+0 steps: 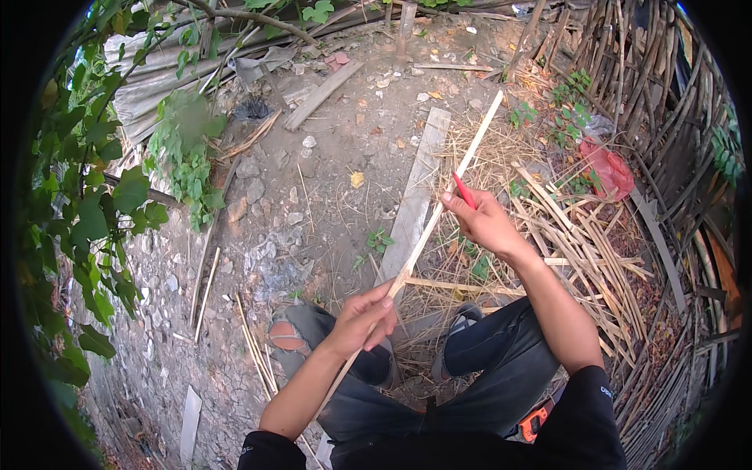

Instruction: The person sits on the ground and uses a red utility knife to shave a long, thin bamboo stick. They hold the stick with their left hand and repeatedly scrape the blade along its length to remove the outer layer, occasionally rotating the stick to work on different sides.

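A long, pale wooden strip (478, 136) slants across my lap, its far end pointing away to the upper right. My left hand (363, 319) is closed around its middle, and the near part runs down beside my left forearm. Farther up the strip, my right hand (487, 223) grips a slim red tool (464, 190), which lies against or very close to the strip. Whether the tool has a blade cannot be made out. Under the strip, a grey weathered board (419, 180) lies on the ground between my feet and the straw.
Several split strips (587, 258) lie heaped to the right, near a crumpled red plastic bag (608, 169). An orange tape measure (535, 423) is by my right hip. A stick fence (642, 94) borders the right; leafy vines (102, 211) hang at left. Another plank (323, 95) lies farther off.
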The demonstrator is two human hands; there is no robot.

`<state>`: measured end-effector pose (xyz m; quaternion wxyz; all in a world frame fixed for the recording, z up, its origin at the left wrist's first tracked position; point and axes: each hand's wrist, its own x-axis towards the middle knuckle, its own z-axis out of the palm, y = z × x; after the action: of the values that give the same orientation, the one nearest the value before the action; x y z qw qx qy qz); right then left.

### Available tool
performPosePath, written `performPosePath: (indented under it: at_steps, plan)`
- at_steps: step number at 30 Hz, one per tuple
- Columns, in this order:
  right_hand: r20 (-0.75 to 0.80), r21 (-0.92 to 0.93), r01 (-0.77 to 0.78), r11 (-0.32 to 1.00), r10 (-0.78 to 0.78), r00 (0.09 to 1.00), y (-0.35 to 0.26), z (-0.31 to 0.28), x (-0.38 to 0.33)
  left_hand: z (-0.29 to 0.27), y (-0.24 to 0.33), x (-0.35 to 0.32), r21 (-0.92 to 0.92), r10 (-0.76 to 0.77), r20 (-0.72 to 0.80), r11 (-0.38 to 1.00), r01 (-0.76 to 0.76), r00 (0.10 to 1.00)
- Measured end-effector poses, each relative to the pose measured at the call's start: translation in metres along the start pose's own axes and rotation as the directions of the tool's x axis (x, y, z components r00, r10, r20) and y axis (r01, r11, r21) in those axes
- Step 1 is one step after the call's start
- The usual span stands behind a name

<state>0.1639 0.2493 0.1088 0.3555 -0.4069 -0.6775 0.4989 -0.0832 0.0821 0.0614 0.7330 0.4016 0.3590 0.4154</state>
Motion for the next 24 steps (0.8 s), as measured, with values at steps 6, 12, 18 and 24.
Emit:
performPosePath:
  at_steps: [6, 12, 18, 24]
  plan:
    - [0.212, -0.611, 0.114, 0.784, 0.023, 0.977, -0.028, 0.043, -0.032, 0.000, -0.006, 0.006, 0.075, 0.145, -0.269, 0.989, -0.129, 0.952]
    - [0.256, -0.662, 0.181, 0.727, -0.007, 0.967, -0.019, 0.063, -0.038, -0.001, -0.008, -0.001, 0.164, 0.166, -0.356, 0.980, -0.114, 0.919]
    - [0.280, -0.652, 0.219, 0.726, -0.038, 0.959, -0.018, 0.069, -0.040, -0.004, -0.017, -0.004, 0.345, 0.290, -0.385, 0.926, -0.155, 0.876]
    - [0.286, -0.668, 0.233, 0.706, -0.045, 0.957, -0.007, 0.074, -0.033, -0.007, -0.028, 0.000, 0.503, 0.354, -0.400, 0.856, -0.121, 0.845]
